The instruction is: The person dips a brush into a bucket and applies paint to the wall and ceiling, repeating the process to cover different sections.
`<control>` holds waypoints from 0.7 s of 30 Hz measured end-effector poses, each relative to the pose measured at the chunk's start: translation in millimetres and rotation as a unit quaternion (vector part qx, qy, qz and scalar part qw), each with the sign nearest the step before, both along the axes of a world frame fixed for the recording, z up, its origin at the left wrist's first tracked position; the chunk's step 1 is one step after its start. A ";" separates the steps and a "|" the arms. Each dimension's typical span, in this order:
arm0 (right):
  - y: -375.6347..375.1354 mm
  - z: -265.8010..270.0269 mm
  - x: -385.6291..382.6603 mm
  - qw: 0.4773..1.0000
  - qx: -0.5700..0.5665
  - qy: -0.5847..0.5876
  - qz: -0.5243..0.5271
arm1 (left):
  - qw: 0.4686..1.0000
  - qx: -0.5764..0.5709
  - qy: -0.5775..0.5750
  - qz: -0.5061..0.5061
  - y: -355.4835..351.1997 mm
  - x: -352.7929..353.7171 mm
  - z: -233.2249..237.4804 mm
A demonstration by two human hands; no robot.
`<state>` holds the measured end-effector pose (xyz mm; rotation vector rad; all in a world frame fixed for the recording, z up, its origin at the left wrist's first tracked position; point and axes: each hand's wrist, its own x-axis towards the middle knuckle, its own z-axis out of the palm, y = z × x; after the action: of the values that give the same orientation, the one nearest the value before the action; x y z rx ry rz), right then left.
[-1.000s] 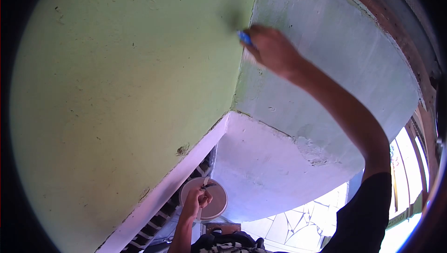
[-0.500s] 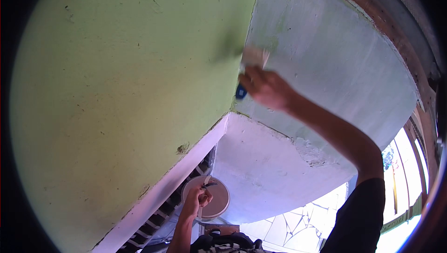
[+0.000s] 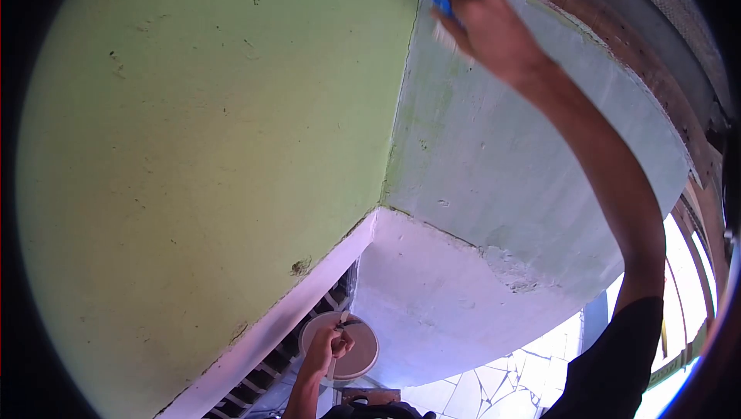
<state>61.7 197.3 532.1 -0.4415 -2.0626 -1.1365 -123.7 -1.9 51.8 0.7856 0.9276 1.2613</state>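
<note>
My right hand (image 3: 498, 33) is raised to the top of the pale wall (image 3: 494, 164), close to the corner. Its fingers are closed round a paintbrush (image 3: 441, 4) with a blue handle; the pale bristles are blurred and partly hidden by the hand. Low in view, my left hand (image 3: 330, 348) is closed on the white strap-like handle of a round bucket (image 3: 377, 348). A small dark piece shows by the fingers. Pale, pinkish contents fill the inside of the bucket, though their level is hard to judge.
A yellow-green wall (image 3: 216, 164) meets the pale wall at a cracked corner line. Below runs a white ledge (image 3: 270, 326), with a white lower wall (image 3: 432, 288) beside it. Brown wooden trim (image 3: 587, 29) edges the top right. Pale cracked-pattern flooring (image 3: 494, 376) lies below.
My right hand has moved the paintbrush up along the corner to near the top, and the brush has turned so its bristles point down. My left hand stays at the bucket.
</note>
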 end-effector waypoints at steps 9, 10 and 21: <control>25.4 -71.5 14.9 0.962 0.216 -0.162 -0.046 | 1.000 -0.001 0.015 -0.008 12.4 6.9 14.6; 28.0 -99.4 16.0 0.958 0.209 -0.186 -0.064 | 1.000 -0.003 0.018 -0.011 12.3 6.9 14.8; 17.8 -223.4 -17.7 0.888 -0.446 -0.105 0.022 | 0.999 0.025 0.022 -0.017 9.9 16.4 19.5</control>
<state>44.1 215.1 308.7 -0.7116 -2.6991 -0.1258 -107.4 8.0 71.2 0.8683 0.9161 1.2455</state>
